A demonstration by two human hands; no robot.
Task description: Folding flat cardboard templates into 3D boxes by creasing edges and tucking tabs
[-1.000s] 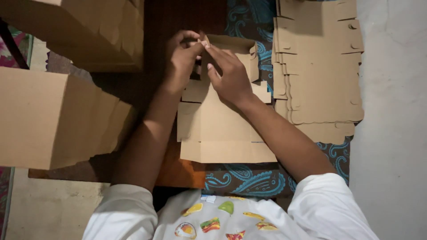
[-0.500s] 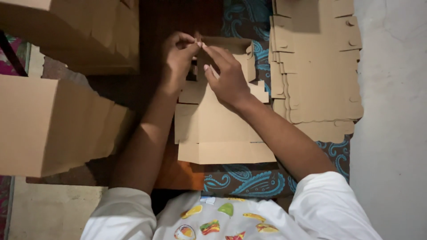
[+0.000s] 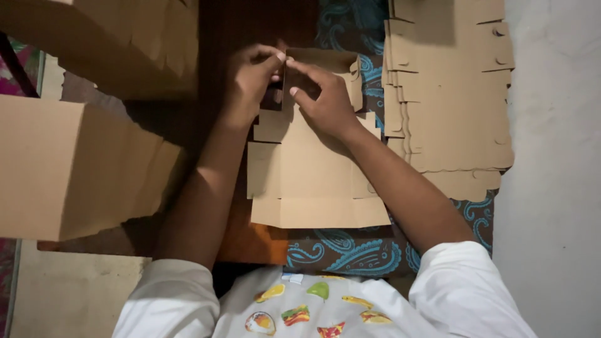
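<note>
A flat brown cardboard box blank (image 3: pixel 313 181) lies in front of me, its far end folded up into a wall (image 3: pixel 325 61). My left hand (image 3: pixel 250 81) pinches the upper left corner of that raised wall with thumb and fingers. My right hand (image 3: pixel 325 103) presses on the folded flap just to the right, fingers bent over the cardboard. Both hands touch the same blank, close together at its far end.
A stack of several flat cardboard blanks (image 3: pixel 457 94) lies to the right on a blue patterned cloth (image 3: pixel 338 250). Assembled brown boxes stand at the left (image 3: pixel 69 169) and upper left (image 3: pixel 119 37). A grey floor (image 3: pixel 557 188) runs along the right.
The hands have shifted slightly along the blank's far edge and folded its wall further up. The blank itself stays in place.
</note>
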